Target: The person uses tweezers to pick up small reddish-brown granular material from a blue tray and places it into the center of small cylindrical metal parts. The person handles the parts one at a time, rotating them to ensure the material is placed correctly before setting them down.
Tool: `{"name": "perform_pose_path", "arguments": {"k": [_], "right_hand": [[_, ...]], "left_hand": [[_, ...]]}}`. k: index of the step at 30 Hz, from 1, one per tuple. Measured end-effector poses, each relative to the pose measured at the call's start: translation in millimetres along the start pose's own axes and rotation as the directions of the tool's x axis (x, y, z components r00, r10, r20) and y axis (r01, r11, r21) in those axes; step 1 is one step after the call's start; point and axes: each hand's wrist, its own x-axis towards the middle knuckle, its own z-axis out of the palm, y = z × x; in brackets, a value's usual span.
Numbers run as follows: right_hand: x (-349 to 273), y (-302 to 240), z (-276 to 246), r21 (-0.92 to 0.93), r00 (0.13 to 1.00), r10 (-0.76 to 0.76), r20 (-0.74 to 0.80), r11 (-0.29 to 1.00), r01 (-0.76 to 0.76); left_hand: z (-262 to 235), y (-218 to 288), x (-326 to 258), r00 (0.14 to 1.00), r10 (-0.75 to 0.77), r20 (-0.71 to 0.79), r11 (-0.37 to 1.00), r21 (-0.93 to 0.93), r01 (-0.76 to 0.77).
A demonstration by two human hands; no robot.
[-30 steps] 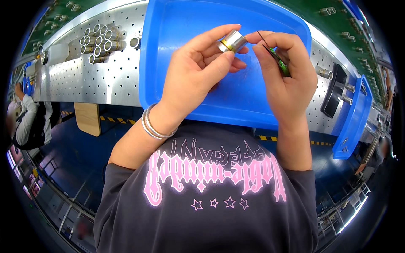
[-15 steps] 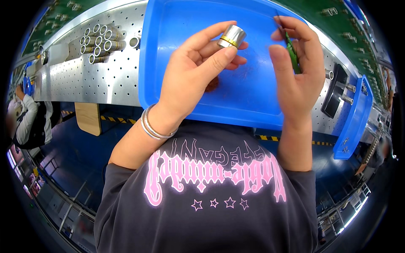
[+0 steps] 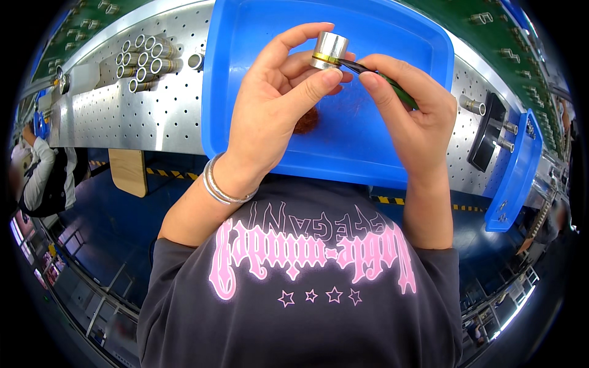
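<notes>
Over the blue plastic tray, the left hand pinches a short silver metal cylinder with a brass band, while the right hand grips dark green tweezers touching that band.

Looks like a factory assembly line, not a home shop. The desk is perforated sheet metal with a stack of metal tubes on it, blue plastic bins, yellow-black hazard tape along the edge, and another worker seated further down.
</notes>
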Motion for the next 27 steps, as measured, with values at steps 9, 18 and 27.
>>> {"name": "perform_pose_path", "arguments": {"k": [9, 18, 27], "right_hand": [[-0.2, -1.2, -0.9, -0.009, 1.0, -0.001, -0.001, 1.0, 0.001], [6.9, -3.8, -7.6, 0.172, 0.957, 0.228, 0.178, 0.95, -0.259], [95.5, 41.7, -12.7, 0.005, 0.985, 0.103, 0.142, 0.994, -0.105]], "left_hand": [[-0.4, 3.4, -0.9, 0.999, -0.025, 0.024, 0.997, 0.069, 0.024], [0.7, 3.9, -0.1, 0.999, -0.037, 0.028, 0.993, 0.109, 0.033], [-49.3, 13.5, -6.2, 0.851, 0.525, 0.015, 0.597, 0.707, -0.38]]}}
